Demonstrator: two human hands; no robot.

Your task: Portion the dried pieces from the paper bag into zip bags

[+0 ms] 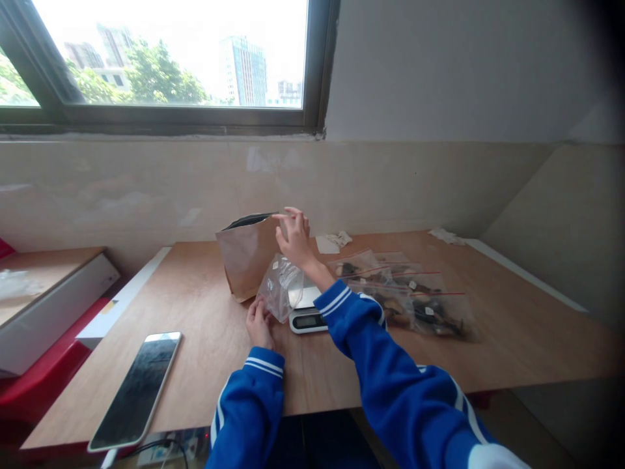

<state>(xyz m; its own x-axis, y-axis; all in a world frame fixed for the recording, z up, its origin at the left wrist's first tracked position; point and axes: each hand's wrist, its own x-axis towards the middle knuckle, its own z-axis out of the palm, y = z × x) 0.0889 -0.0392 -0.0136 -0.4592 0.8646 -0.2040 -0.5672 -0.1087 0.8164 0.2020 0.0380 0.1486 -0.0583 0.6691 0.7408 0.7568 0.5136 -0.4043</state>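
My left hand (pixel 258 322) pinches the lower edge of a clear plastic bag (pixel 278 286) that looks empty apart from a small white label or packet. Up at the right end of a brown paper bag (pixel 249 257), my right hand (pixel 295 238) has its fingers spread, one reaching to the rim; whether it touches cannot be made out. The paper bag stands upright with its dark-lined mouth open, and its contents are hidden. Under and right of the plastic bag sits a white kitchen scale (pixel 308 320), partly covered by the bag and my right forearm.
Several clear zip bags (pixel 434 312) of brown and dark dried pieces lie right of the scale. Crumpled paper (pixel 340 238) rests behind them. A phone (pixel 139 387) with a plugged-in cable lies at front left. The wall and window rise behind the table (pixel 195 280).
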